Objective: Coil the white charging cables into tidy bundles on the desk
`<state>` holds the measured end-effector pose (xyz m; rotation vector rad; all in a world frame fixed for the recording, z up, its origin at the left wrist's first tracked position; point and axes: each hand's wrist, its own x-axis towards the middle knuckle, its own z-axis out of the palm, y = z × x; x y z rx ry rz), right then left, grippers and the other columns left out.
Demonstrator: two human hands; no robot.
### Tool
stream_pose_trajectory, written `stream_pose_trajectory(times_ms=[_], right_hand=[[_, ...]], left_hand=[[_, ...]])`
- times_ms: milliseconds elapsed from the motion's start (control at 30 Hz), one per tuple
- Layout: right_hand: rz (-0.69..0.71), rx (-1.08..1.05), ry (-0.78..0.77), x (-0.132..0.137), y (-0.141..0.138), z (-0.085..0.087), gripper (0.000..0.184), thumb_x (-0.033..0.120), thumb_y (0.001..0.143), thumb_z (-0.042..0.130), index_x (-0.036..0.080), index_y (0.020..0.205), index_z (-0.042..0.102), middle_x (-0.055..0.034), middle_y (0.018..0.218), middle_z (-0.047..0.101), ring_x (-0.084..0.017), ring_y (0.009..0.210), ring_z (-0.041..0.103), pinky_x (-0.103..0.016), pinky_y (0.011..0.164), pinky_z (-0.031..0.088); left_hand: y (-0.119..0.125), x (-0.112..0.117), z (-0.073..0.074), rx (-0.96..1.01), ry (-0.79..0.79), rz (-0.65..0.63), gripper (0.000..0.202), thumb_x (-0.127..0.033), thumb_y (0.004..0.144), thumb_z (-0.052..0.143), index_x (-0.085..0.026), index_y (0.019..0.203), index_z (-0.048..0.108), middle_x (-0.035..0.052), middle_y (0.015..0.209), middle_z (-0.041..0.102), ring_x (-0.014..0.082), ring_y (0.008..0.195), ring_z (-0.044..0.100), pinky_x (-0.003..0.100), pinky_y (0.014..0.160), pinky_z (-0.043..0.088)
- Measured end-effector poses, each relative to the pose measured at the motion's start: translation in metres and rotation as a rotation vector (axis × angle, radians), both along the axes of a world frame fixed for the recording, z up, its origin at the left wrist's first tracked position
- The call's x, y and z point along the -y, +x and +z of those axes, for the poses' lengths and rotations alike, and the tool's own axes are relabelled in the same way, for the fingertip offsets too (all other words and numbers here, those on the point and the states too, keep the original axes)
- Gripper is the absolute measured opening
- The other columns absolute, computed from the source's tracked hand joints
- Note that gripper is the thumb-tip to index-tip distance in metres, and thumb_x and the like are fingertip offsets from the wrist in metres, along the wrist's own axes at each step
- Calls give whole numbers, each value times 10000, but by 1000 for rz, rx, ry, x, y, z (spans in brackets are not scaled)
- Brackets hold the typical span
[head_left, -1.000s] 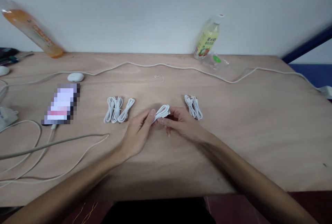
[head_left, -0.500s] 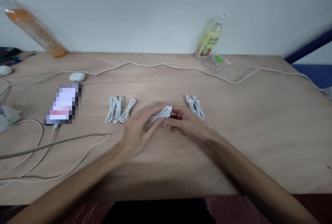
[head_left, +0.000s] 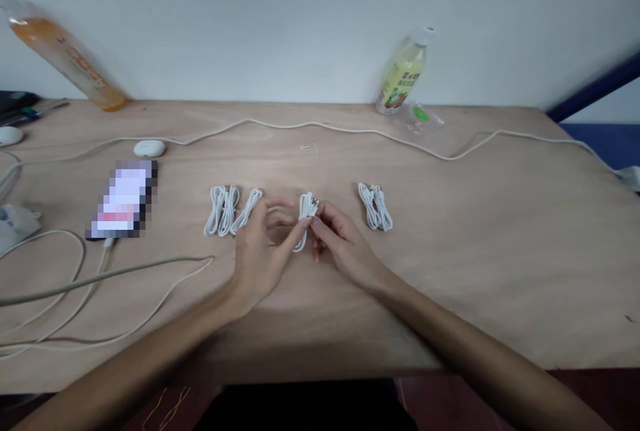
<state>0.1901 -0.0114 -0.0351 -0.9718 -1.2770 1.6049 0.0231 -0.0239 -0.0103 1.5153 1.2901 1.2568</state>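
Observation:
A coiled white USB cable [head_left: 305, 206] stands nearly upright between my two hands, its metal plug towards the top right. My right hand [head_left: 347, 238] pinches it near the plug with thumb and fingers. My left hand [head_left: 263, 244] has its thumb tip against the coil, while its other fingers are spread and curved, apart from the cable. Just beyond the left hand lie several coiled white cables: two side by side [head_left: 221, 211] and one slanted coil [head_left: 248, 210], partly hidden by my fingers. Two more white coils [head_left: 375, 206] lie to the right of my right hand.
A phone [head_left: 123, 201] on a charging lead and a white earbud case [head_left: 149, 148] lie left. A long white cord [head_left: 310, 124] crosses the back. An orange drink bottle [head_left: 75, 61] and a yellow-green bottle [head_left: 403, 78] stand by the wall. Small white scraps [head_left: 310, 149] lie mid-table.
The held cable has turned from lying slanted to nearly upright and moved slightly left. My left fingers have come away from the coil, leaving the thumb on it.

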Motion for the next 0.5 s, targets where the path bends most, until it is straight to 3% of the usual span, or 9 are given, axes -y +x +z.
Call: stream_pose_trajectory(times_ms=[100, 200, 300, 433, 500], right_hand=[[-41, 67, 51, 7, -2, 2, 377, 606, 1052, 609, 259, 926, 530, 54, 744, 546, -137, 593, 518, -274, 545, 459], [-130, 205, 165, 13, -3, 6, 318, 544, 1097, 545, 262, 953, 531, 40, 776, 573, -147, 598, 507, -292, 546, 435], [-203, 345, 328, 16, -3, 10, 230, 427, 1119, 507, 263, 959, 526, 27, 794, 597, -166, 664, 541, -316, 634, 438], [-208, 457, 438, 13, -1, 10, 180, 352, 1109, 503, 268, 952, 530, 12, 801, 635, -186, 705, 569, -334, 682, 419], [-194, 474, 462, 10, 2, 10, 185, 346, 1108, 502, 270, 941, 528, 6, 809, 650, -189, 705, 568, -337, 683, 415]], left_hand=[[0, 3, 2, 37, -16, -13, 408, -294, 965, 812, -222, 1288, 573, -55, 746, 740, 174, 711, 755, 296, 752, 564], [0, 5, 4, 11, -12, -52, 439, -304, 1012, 756, -224, 1414, 598, -50, 767, 693, 153, 662, 684, 280, 689, 532], [0, 5, 4, 28, -15, -90, 321, -313, 1026, 733, -237, 1337, 702, -10, 861, 711, 156, 732, 687, 284, 727, 544], [1, 2, 3, 150, -93, -91, 272, -334, 1004, 761, -227, 1253, 732, -23, 750, 704, 150, 652, 656, 264, 641, 501], [2, 0, 2, 216, -127, -100, 333, -325, 994, 772, -233, 1309, 718, -30, 722, 712, 145, 620, 646, 255, 616, 495]])
